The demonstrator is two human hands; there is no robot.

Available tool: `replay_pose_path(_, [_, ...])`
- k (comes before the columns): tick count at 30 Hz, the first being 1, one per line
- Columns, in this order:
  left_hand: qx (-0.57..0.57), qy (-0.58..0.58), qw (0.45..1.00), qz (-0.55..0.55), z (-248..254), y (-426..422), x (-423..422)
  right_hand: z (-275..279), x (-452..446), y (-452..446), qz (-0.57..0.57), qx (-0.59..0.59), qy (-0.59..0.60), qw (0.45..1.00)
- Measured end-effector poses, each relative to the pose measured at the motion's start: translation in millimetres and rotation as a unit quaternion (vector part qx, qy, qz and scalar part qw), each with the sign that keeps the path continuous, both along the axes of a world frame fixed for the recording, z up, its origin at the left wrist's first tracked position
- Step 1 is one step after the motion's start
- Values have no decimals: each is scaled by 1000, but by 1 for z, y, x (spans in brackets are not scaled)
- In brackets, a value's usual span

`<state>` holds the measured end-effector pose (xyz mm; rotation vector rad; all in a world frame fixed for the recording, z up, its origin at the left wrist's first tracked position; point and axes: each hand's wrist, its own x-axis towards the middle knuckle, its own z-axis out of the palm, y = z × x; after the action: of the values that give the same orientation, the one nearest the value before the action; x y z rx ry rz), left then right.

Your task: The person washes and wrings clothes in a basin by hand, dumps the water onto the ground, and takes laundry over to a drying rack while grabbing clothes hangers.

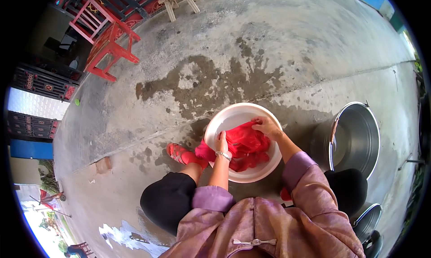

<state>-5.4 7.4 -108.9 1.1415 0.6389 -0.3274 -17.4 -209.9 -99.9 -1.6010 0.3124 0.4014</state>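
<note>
Left hand (222,143) and right hand (268,127) on red cloth (247,143) in a pale basin (224,118)
Right pinches its far edge; left curls at its side, grip unclear; the bunch runs lengthwise from the basin's far right to near left; sandalled foot (178,154) just left of the basin, metal bucket (364,137) close on its right, red chair (107,43) well beyond, leftward

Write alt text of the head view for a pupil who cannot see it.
A person's left hand and right hand are on red cloth in a white basin. A large metal bucket stands to the right; ahead, a wet patch darkens the floor, with a red chair at upper left.
</note>
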Motion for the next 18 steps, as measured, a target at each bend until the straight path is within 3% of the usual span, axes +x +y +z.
replay_pose_path(2, [23,37,999,15,-16,-4,1,-6,8,9,-3,-157,-74,985])
replay_pose_path(3, [14,51,999,9,-22,-5,0,-11,8,14,2,-230,-56,972])
replay_pose_path(6, [-12,65,998,24,-42,-5,-2,-43,-2,36,-9,-357,-152,922])
replay_pose_path(7, [-21,64,997,33,-46,-7,-3,-39,-6,41,27,-388,-115,914])
replay_pose_path(10, [-63,125,989,42,-54,-11,-4,-45,-10,46,55,-323,-38,944])
replay_pose_path(14, [-71,97,992,48,-85,-14,-9,-49,-7,42,21,-295,23,955])
replay_pose_path(18, [-19,77,994,69,-92,-22,-11,-54,-2,47,-16,-313,-78,946])
